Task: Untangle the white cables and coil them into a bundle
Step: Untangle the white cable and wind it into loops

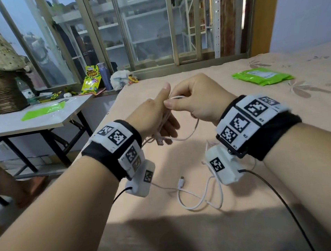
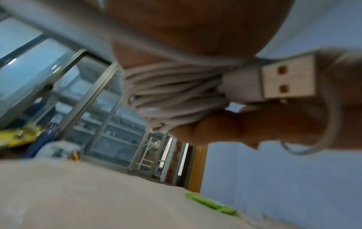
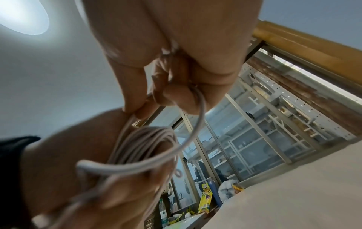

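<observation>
Coils of white cable [image 2: 174, 91] lie gathered across the left hand [image 1: 155, 116], held above the bed [image 1: 271, 206]; its fingers curl round the loops with the thumb raised, and a USB plug [image 2: 288, 79] juts from the bundle in the left wrist view. The right hand [image 1: 196, 99], just beside and touching the left, pinches a strand [image 3: 197, 127] of the same cable between thumb and curled fingers, so each grip is closed on cable. A loose length [image 1: 198, 195] trails down onto the bed below the wrists, ending in a small connector [image 1: 181, 182]. Farther off on the bed sit green packets [image 1: 261, 76]. A counter [image 1: 17, 122] stands to the left, carrying a green sheet [image 1: 42, 110].
</observation>
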{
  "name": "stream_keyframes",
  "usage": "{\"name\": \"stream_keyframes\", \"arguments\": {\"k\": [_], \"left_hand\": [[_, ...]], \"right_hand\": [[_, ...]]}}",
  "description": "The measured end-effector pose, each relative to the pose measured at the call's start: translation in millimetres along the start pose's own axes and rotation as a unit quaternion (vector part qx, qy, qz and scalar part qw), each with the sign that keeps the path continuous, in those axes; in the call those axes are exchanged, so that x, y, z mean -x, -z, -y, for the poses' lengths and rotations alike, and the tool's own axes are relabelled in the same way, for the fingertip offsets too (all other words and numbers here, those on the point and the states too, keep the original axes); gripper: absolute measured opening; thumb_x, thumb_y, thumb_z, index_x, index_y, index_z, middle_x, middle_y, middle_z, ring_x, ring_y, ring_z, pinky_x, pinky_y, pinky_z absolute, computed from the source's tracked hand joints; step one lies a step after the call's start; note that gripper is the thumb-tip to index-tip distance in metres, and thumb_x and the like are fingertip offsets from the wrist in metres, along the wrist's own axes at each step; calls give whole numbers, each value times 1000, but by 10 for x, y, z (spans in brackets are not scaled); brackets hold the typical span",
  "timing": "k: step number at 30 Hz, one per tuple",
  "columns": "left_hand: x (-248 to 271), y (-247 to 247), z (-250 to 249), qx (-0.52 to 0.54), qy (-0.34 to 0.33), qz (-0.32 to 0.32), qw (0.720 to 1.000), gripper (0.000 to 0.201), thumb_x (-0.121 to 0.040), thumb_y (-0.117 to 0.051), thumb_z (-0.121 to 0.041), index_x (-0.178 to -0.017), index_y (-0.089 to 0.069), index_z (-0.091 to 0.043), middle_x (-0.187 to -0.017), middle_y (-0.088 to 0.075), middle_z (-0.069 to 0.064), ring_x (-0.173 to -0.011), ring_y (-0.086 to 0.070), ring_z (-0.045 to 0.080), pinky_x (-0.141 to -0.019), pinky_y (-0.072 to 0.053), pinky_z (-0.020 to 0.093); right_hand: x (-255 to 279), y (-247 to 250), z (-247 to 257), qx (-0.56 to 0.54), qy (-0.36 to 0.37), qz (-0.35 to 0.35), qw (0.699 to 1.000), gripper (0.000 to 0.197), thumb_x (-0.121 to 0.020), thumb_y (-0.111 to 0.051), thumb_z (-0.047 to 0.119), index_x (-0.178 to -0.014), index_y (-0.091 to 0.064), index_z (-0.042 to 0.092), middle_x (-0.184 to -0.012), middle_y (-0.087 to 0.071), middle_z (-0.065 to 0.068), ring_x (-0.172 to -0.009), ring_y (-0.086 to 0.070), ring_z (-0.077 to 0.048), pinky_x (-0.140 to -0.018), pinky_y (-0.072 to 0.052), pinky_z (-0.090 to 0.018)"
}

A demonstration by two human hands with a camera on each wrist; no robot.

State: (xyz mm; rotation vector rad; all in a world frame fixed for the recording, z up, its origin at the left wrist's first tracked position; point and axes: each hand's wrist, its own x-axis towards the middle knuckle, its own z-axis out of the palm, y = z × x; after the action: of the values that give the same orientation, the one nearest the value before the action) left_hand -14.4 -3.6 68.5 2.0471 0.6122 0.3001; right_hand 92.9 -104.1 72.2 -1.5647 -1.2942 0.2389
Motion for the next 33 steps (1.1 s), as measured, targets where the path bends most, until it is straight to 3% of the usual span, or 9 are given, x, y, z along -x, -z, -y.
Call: {"name": "stream_keyframes", "arguments": {"k": [3,9,12,15,18,22,24,28,33], "left_hand": [[24,62,-22,65,29,109,991,99,-88,-7,-74,-63,-60,6,-46,-52,19,-30,-44,24,-31,-32,19],[78,152,-115,139,9,244,960,94,-78,-20,-84,-54,-53,1,-36,-42,11,-24,-38,19,-33,-29,18],[107,175,-114,47,-27,208,977,83,-80,-41,-76,-62,-56,3,-43,-47,14,-27,-42,20,-35,-33,17],[141,195,-95,-47,-35,154,986,52,-87,-59,-46,-67,-65,2,-52,-59,17,-34,-49,21,-41,-38,24],[159,191,-99,-76,-46,94,992,43,-94,-57,-29,-75,-66,8,-60,-66,18,-42,-57,24,-41,-45,28],[160,166,-116,-121,-76,-10,990,46,-93,-58,-37,-82,-67,7,-67,-72,15,-61,-69,30,-47,-56,37],[152,172,-93,-155,-100,-50,982,44,-92,-59,-40,-81,-68,2,-68,-73,11,-61,-71,23,-53,-60,43],[124,193,-53,-190,-117,-106,969,40,-92,-56,-41,-75,-68,-6,-64,-72,4,-55,-70,16,-53,-60,40],[76,175,11,-185,-91,-140,968,47,-93,-53,-43,-67,-66,-6,-53,-63,3,-47,-58,19,-53,-55,34]], "right_hand": [[-13,32,4,-19,16,-42,999,26,-76,-79,26,-70,-73,2,-51,-53,5,-44,-42,-1,-50,-35,-13],[4,40,21,-74,7,-46,996,34,-77,-77,30,-60,-63,5,-44,-46,9,-38,-35,-3,-43,-30,-13],[-3,72,-1,-83,0,-24,996,27,-79,-76,16,-67,-63,-5,-43,-47,10,-36,-36,-2,-42,-30,-12],[-14,129,-55,-99,-23,18,995,20,-79,-76,12,-67,-60,10,-44,-38,6,-38,-29,-5,-39,-27,-18],[-9,182,-83,-128,-54,52,989,18,-80,-70,-3,-77,-57,10,-52,-35,-4,-35,-29,-7,-38,-27,-16],[-7,201,-78,-120,-91,65,986,17,-82,-61,-6,-79,-58,10,-42,-39,5,-36,-31,-10,-37,-29,-19],[-8,200,-64,-122,-119,86,982,14,-86,-60,-1,-76,-60,10,-39,-35,5,-34,-28,-11,-36,-31,-19],[16,188,-46,-139,-147,115,973,21,-89,-63,16,-71,-61,6,-42,-27,-1,-33,-23,-13,-41,-42,-24],[5,144,-103,-161,-130,50,977,29,-88,-66,18,-61,-60,8,-39,-30,6,-37,-23,-10,-40,-18,-15]]}}
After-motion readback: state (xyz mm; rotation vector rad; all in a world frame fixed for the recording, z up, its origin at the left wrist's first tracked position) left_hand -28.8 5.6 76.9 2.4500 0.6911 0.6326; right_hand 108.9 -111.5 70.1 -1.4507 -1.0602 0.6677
